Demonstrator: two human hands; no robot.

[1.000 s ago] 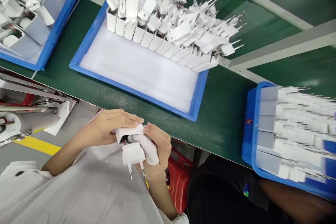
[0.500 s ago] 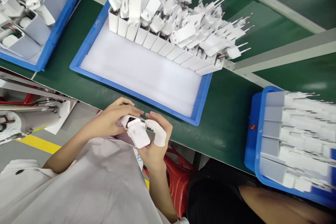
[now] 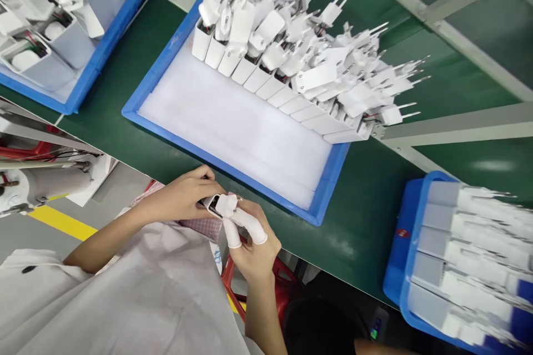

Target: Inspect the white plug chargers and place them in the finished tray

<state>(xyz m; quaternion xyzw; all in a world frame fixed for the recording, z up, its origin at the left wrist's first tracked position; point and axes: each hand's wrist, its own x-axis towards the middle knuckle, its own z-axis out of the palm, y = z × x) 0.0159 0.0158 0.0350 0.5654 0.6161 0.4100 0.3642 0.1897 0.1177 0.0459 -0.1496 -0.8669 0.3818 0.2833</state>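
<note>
My left hand (image 3: 185, 197) is wrapped round a white power adapter housing (image 3: 213, 204) in front of the bench edge. Dark parts show in the housing's open end. At that end, my right hand (image 3: 259, 252) pinches the adapter's white plug cap (image 3: 227, 205) between thumb and index finger, both in white finger cots (image 3: 251, 226). The fingers partly hide the cap, and I cannot tell how far it sits in the housing. Beyond my hands lies a blue tray (image 3: 166, 132) with a row of similar adapters (image 3: 291, 66) along its far side, their plug caps sticking up.
A second blue tray (image 3: 110, 39) of open adapter housings stands at the left. On the right is a blue bin (image 3: 410, 258) of stacked adapters. Metal frame bars (image 3: 462, 122) run behind the green bench (image 3: 341, 244). Below its edge is a red stool (image 3: 229, 274).
My right thumb and index finger have closed on the plug cap, which earlier faced up with the index finger apart from it. The view has shifted, so the trays appear further right and lower.
</note>
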